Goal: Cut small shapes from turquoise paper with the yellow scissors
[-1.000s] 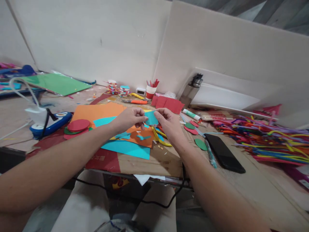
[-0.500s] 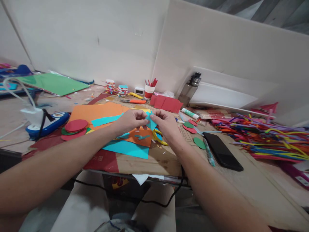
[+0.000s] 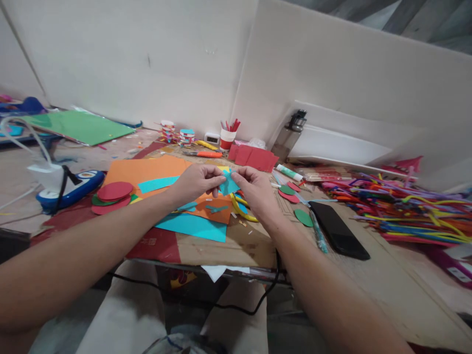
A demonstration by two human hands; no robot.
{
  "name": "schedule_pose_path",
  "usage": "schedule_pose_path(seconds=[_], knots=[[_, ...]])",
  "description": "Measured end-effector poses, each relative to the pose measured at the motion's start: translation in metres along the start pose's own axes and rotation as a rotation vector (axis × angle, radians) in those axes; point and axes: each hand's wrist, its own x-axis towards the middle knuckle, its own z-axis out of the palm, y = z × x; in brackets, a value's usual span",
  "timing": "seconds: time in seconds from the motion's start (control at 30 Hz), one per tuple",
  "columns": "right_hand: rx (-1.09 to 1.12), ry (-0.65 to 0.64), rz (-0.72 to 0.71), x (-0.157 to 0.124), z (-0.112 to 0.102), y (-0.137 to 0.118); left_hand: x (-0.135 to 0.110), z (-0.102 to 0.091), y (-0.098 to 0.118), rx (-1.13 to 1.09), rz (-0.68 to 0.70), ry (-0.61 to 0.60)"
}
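Note:
My left hand (image 3: 197, 181) and my right hand (image 3: 254, 189) meet above the table, both pinching a small folded piece of turquoise paper (image 3: 228, 185) between fingers and thumbs. Under them lie an orange sheet (image 3: 147, 169), a turquoise sheet (image 3: 193, 226) and small turquoise offcuts. Yellow-handled scissors (image 3: 243, 209) rest on the table just below my right hand.
Red and green paper circles (image 3: 114, 192) sit at the left beside a blue tape dispenser (image 3: 70, 189). A black phone (image 3: 337, 228), a glue stick (image 3: 289, 172) and a heap of coloured pipe cleaners (image 3: 401, 206) lie at the right. A cup of pens (image 3: 226, 137) stands at the back.
The turquoise piece looks smaller and more folded than a second ago. Both hands stay pinched on it and have shifted only slightly.

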Motion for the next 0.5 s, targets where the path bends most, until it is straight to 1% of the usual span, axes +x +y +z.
schedule_pose_path(seconds=[0.17, 0.27, 0.37, 0.43, 0.5], knots=[[0.003, 0.004, 0.012, -0.0007, -0.0006, -0.0013, 0.0009, -0.0005, 0.0004, -0.048, -0.011, 0.007], [0.079, 0.014, 0.030, 0.0004, 0.0000, 0.0011, 0.0018, 0.0006, -0.0001, -0.114, -0.019, -0.003], [0.212, 0.003, 0.087, 0.0023, 0.0007, 0.0046, 0.0026, 0.0022, -0.0020, -0.194, -0.073, -0.081], [0.239, 0.000, 0.113, 0.0035, 0.0006, 0.0064, 0.0031, 0.0031, -0.0037, -0.219, -0.114, -0.131], [0.234, 0.012, 0.124, 0.0045, 0.0002, 0.0078, 0.0036, 0.0037, -0.0055, -0.241, -0.137, -0.132]])
